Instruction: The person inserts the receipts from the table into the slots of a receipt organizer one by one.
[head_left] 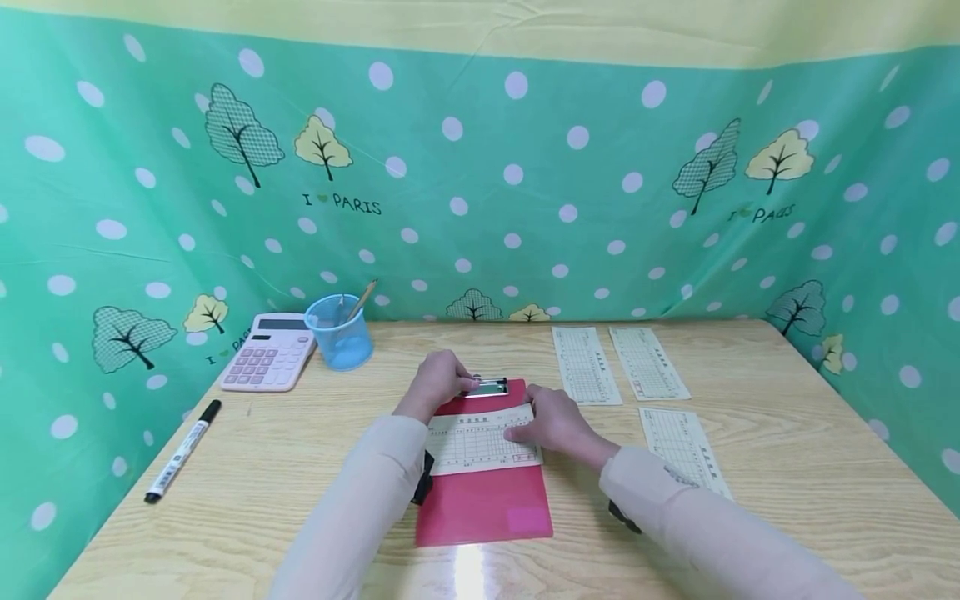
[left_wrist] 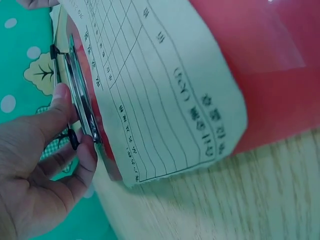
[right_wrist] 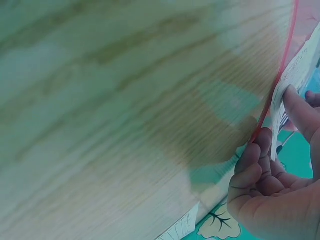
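Observation:
A red clipboard (head_left: 472,510) lies on the table with its metal clip (head_left: 491,387) at the far end. Across its upper half is a pale printed form (head_left: 468,443), its near edge bowed up in the left wrist view. My left hand (head_left: 438,383) pinches the clip between thumb and fingers, as the left wrist view shows at the clip's wire lever (left_wrist: 75,135). At the form's right side, my right hand (head_left: 558,423) pinches the paper, thumb on top. Its fingers also touch the clipboard's edge (right_wrist: 265,112) in the right wrist view.
Three more printed forms (head_left: 587,367) lie to the right. On the left are a pink calculator (head_left: 266,354), a blue mesh cup (head_left: 347,346) holding pencils, and a capped marker (head_left: 182,452). A green curtain (head_left: 480,233) hangs behind the table.

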